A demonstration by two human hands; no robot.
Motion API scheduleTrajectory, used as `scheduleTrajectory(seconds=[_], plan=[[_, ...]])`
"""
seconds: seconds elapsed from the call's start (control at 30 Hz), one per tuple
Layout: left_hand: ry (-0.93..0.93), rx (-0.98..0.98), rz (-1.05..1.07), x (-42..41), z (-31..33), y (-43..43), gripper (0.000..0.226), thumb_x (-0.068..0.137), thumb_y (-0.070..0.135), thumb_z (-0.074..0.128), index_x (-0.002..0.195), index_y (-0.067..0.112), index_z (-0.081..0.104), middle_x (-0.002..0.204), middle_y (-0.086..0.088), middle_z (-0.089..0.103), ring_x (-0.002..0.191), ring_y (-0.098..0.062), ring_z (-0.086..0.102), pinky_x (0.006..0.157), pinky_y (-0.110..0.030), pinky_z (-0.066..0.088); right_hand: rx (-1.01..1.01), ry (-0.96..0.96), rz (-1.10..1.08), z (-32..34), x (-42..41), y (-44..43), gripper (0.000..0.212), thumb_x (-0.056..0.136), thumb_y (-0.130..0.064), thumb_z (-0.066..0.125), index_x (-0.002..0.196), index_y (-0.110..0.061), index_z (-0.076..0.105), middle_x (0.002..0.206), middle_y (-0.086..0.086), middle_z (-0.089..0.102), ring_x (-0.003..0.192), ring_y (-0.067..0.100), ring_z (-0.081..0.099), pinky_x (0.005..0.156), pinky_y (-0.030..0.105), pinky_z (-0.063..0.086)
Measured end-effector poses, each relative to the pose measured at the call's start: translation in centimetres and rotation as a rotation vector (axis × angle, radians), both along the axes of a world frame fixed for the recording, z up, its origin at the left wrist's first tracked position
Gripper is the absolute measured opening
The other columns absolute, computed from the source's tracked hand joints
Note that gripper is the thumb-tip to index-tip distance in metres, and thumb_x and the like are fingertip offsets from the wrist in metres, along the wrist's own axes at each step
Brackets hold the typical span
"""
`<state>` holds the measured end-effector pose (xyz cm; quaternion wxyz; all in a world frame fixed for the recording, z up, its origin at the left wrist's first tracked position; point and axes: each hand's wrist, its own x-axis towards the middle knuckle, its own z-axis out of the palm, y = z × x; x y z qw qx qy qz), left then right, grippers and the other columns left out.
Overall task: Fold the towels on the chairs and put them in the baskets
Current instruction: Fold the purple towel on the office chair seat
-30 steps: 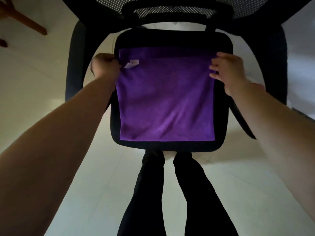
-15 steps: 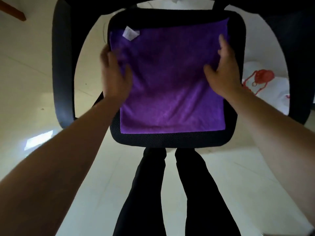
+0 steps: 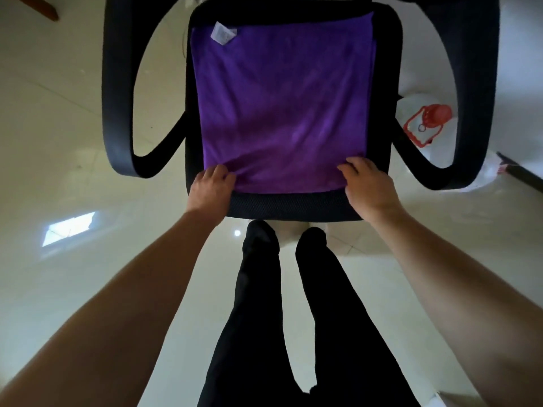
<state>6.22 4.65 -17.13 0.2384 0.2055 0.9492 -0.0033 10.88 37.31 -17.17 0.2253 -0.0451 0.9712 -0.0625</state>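
The towel (image 3: 282, 107) is purple and lies spread flat on the chair's black seat (image 3: 293, 207), covering most of it. A white label (image 3: 224, 32) sits at the towel's far left corner.

Your left hand (image 3: 210, 189) is at the near left corner of the towel, with its fingers curled onto the cloth and gripping it. Creases run out from this corner across the fabric. Your right hand (image 3: 367, 186) is at the near right corner, its fingers curled over the edge and holding the cloth in the same way. Both hands rest on the front part of the seat, well apart.

A black armrest (image 3: 117, 98) curves along each side of the seat. Your legs (image 3: 255, 304), in black, stand just in front of it on the pale floor (image 3: 73, 142). A white jug (image 3: 433, 114) with a red cap stands on the floor to the right of the seat.
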Motion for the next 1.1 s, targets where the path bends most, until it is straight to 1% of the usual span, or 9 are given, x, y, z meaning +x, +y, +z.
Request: scheduleTrajectory(seconds=[0.1,0.23,0.3,0.47,0.6,0.8,0.87,1.0,1.1], plan=[[0.038,0.018,0.127,-0.7,1.7,0.9,0.023,0.066,0.000,0.067,0.089,0.004,0.066,0.082,-0.019,0.064,0.074,-0.040,0.065,0.068,-0.046,0.051,-0.059,0.099,-0.074,2.2,-1.8,1.3,0.029,0.088,-0.012,0.059,0.115,-0.010,0.069,0.100,0.015,0.070,0.086,0.037,0.068,0.064,0.040,0.052],[0.238,0.181,0.367,-1.4,6.2,1.7,0.021,0.071,0.018,0.053,0.083,0.004,0.061,0.081,-0.019,0.063,0.076,-0.039,0.061,0.068,-0.042,0.045,-0.195,0.392,-0.218,6.5,-3.5,2.9,0.023,0.086,-0.021,0.056,0.096,-0.011,0.074,0.076,0.009,0.070,0.065,0.029,0.066,0.055,0.028,0.044],[0.347,0.271,0.442,-2.0,9.3,2.4,0.020,0.073,0.020,0.048,0.078,0.003,0.058,0.077,-0.018,0.062,0.072,-0.037,0.058,0.066,-0.041,0.043,-0.231,0.479,-0.291,9.3,-4.4,3.3,0.022,0.088,-0.023,0.055,0.092,-0.011,0.073,0.075,0.008,0.069,0.065,0.027,0.064,0.057,0.024,0.038],[0.524,0.445,0.576,-4.6,16.6,3.7,0.027,0.078,0.021,0.038,0.078,0.005,0.060,0.072,-0.012,0.064,0.066,-0.033,0.056,0.064,-0.040,0.046,-0.394,0.577,-0.474,16.9,-7.2,3.8,0.024,0.088,-0.024,0.054,0.093,-0.009,0.071,0.083,0.008,0.070,0.069,0.018,0.056,0.064,0.024,0.035],[0.575,0.480,0.673,-6.8,19.8,4.2,0.026,0.081,0.019,0.040,0.081,0.007,0.063,0.070,-0.012,0.063,0.065,-0.036,0.057,0.058,-0.040,0.046,-0.446,0.614,-0.497,20.2,-8.8,4.5,0.029,0.084,-0.031,0.052,0.092,-0.012,0.072,0.080,0.005,0.071,0.071,0.022,0.062,0.062,0.028,0.043],[0.714,0.493,0.526,-10.1,22.7,4.0,0.025,0.080,0.021,0.045,0.091,0.009,0.064,0.087,-0.010,0.067,0.080,-0.029,0.058,0.063,-0.034,0.037,-0.417,0.693,-0.530,22.6,-11.5,5.2,0.036,0.085,-0.039,0.049,0.099,-0.016,0.073,0.090,0.004,0.073,0.082,0.024,0.066,0.073,0.037,0.052],[0.780,0.550,0.473,-10.9,23.6,4.0,0.025,0.079,0.017,0.045,0.093,0.005,0.061,0.091,-0.012,0.064,0.084,-0.027,0.056,0.066,-0.033,0.038,-0.450,0.762,-0.549,23.7,-12.4,5.3,0.035,0.086,-0.036,0.049,0.099,-0.014,0.072,0.092,0.005,0.072,0.081,0.020,0.065,0.071,0.035,0.051],[0.888,0.572,0.422,-12.0,25.3,4.3,0.023,0.079,0.010,0.044,0.093,0.000,0.059,0.093,-0.018,0.059,0.086,-0.030,0.053,0.073,-0.034,0.038,-0.492,0.866,-0.560,25.9,-13.5,5.1,0.033,0.087,-0.031,0.049,0.100,-0.011,0.072,0.095,0.006,0.071,0.077,0.012,0.058,0.068,0.020,0.043],[0.901,0.570,0.401,-12.3,26.8,4.5,0.024,0.080,0.011,0.044,0.095,0.001,0.060,0.094,-0.017,0.060,0.088,-0.031,0.054,0.075,-0.037,0.040,-0.476,0.877,-0.579,27.6,-13.6,5.0,0.035,0.087,-0.032,0.047,0.100,-0.011,0.072,0.097,0.006,0.071,0.077,0.008,0.054,0.067,0.021,0.041]])
